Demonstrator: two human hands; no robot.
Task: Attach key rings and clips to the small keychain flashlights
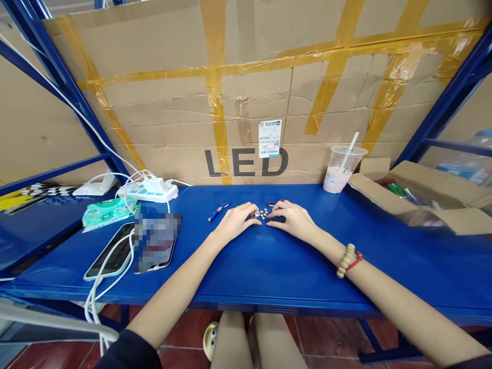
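Between both hands' fingertips, on the blue metal tabletop (269, 271), lies a cluster of small silver round discs (263, 213). The left hand (234, 221) curls its fingers narrowly against the nearest disc, grip unclear; the right hand (294, 219) lies spread, empty. Likely light, hard, slippery: pinch by the rim.

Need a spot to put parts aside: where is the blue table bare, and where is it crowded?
Bare: the near table strip between the forearms, and the stretch from the right hand to the cardboard box. Crowded: the left end with phones, tissue pack, power strip and cables; also the small round pieces by the left hand.
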